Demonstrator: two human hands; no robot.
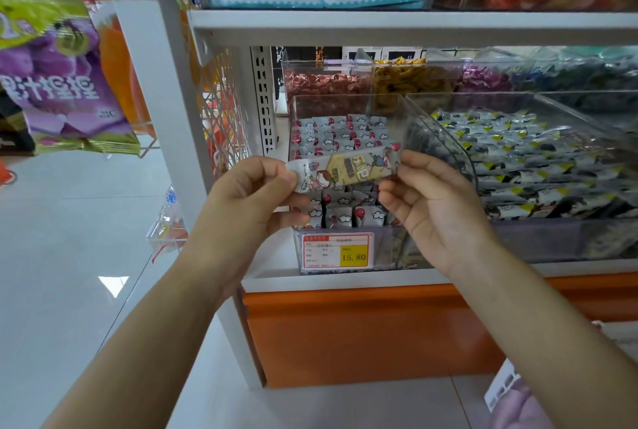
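Observation:
A small snack packet (pixel 348 169) with a cartoon print and a yellow panel is stretched flat between both hands, in front of a store shelf. My left hand (pixel 252 197) pinches its left end between thumb and fingers. My right hand (pixel 431 200) pinches its right end. Right behind the packet stands a clear plastic bin (pixel 390 107) filled with several packets of the same white, red and cloud print. A red and yellow price tag (pixel 336 252) reading 15.80 is fixed to the bin's front.
A larger clear bin (pixel 587 238) of black, white and yellow packets sits to the right. Clear boxes of red and yellow sweets (pixel 328 83) stand behind. A white shelf board (pixel 414 26) runs overhead, an orange base panel (pixel 362 335) below. Purple snack bags (pixel 58 83) hang at left over a tiled floor.

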